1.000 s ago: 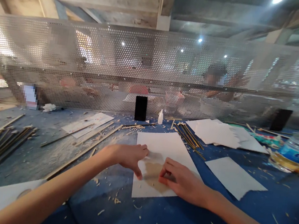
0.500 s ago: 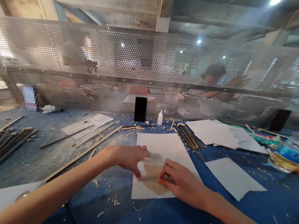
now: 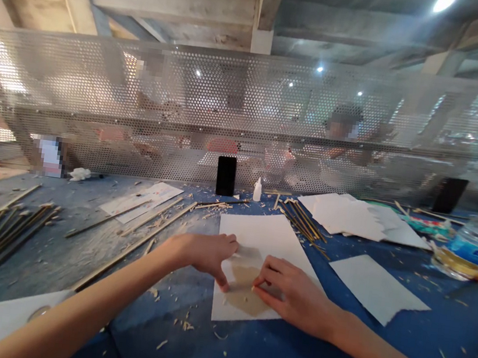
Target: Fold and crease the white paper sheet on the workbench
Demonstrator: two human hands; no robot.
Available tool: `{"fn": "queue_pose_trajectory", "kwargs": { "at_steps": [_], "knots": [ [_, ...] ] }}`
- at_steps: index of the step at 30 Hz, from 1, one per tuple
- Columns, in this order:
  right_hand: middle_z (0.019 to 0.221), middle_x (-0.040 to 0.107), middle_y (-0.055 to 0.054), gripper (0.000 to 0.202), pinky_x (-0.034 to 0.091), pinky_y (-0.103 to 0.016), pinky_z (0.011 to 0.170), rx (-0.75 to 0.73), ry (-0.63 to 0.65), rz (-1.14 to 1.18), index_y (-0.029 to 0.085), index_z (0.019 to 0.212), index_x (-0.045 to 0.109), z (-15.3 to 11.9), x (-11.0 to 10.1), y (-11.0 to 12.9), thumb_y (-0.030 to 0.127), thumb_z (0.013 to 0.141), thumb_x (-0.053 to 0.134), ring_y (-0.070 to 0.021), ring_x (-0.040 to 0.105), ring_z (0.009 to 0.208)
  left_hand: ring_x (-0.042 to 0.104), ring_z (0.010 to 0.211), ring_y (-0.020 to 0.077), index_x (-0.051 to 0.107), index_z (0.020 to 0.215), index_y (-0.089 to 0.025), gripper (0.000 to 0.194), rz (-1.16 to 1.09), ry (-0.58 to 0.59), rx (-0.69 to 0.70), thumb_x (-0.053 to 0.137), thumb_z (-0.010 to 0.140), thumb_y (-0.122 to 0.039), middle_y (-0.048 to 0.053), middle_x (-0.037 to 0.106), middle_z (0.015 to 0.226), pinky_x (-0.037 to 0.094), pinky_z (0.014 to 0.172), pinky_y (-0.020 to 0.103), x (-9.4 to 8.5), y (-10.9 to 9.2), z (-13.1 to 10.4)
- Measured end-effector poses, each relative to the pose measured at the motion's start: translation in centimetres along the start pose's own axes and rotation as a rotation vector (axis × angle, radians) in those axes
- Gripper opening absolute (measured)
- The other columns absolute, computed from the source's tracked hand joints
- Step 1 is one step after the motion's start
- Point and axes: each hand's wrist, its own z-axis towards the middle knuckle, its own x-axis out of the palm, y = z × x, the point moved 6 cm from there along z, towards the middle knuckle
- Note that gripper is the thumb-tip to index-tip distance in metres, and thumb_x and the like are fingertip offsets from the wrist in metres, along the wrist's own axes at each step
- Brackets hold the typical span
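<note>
A white sheet of paper (image 3: 276, 234) lies on the blue table in front of me, with a tan patch (image 3: 241, 297) on its lower half. My left hand (image 3: 213, 255) rests on the sheet's left side, thumb and fingers spread apart, holding nothing. On the right, my right hand (image 3: 284, 285) is over the edge of the tan patch, its thumb and fingertips pinched together. Whatever sits between those fingertips is too small to make out. Small pale bits lie on the patch between the hands.
Bundles of thin sticks lie left (image 3: 16, 232) and behind the sheet (image 3: 302, 219). A black phone (image 3: 226, 176) and white glue bottle (image 3: 257, 189) stand by the perforated screen (image 3: 187, 102). Rightward are stacked papers (image 3: 344, 215), a torn sheet (image 3: 377, 285) and a plastic bottle (image 3: 477, 242).
Both hands keep nearly the same place and pose on the sheet. The whole view has shifted slightly. Behind the screen, a person at the left has moved to the right.
</note>
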Motion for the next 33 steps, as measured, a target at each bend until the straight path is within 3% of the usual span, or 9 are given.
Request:
{"fn": "queue_pose_trajectory", "kwargs": {
  "at_steps": [5, 15, 33],
  "knots": [
    [0.103, 0.06, -0.005, 0.012, 0.046, -0.033, 0.086, 0.003, -0.017, -0.029, 0.021, 0.098, 0.065, -0.04, 0.09, -0.33, 0.027, 0.096, 0.055, -0.0193, 0.057, 0.097, 0.053, 0.111, 0.0325, 0.053, 0.116, -0.019, 0.058, -0.024, -0.012, 0.005, 0.075, 0.071, -0.048, 0.011, 0.056, 0.119, 0.044, 0.093, 0.038, -0.05, -0.03, 0.03],
    [0.102, 0.06, -0.005, 0.013, 0.047, -0.032, 0.084, -0.012, -0.021, -0.041, 0.021, 0.098, 0.064, -0.01, 0.27, -0.16, 0.029, 0.097, 0.055, -0.0185, 0.058, 0.095, 0.054, 0.109, 0.0284, 0.052, 0.119, -0.017, 0.061, 0.008, -0.002, -0.012, 0.081, 0.069, -0.038, 0.011, 0.055, 0.118, 0.047, 0.092, 0.034, 0.05, 0.08, 0.02],
    [0.105, 0.06, -0.005, 0.011, 0.047, -0.03, 0.084, 0.034, -0.001, 0.021, 0.022, 0.099, 0.066, 0.03, 0.4, -0.47, 0.028, 0.096, 0.057, -0.0185, 0.058, 0.098, 0.053, 0.111, 0.0317, 0.054, 0.117, -0.02, 0.058, -0.031, -0.021, 0.009, 0.075, 0.07, -0.046, 0.01, 0.057, 0.118, 0.045, 0.092, 0.038, -0.11, -0.04, -0.08]
  ]
}}
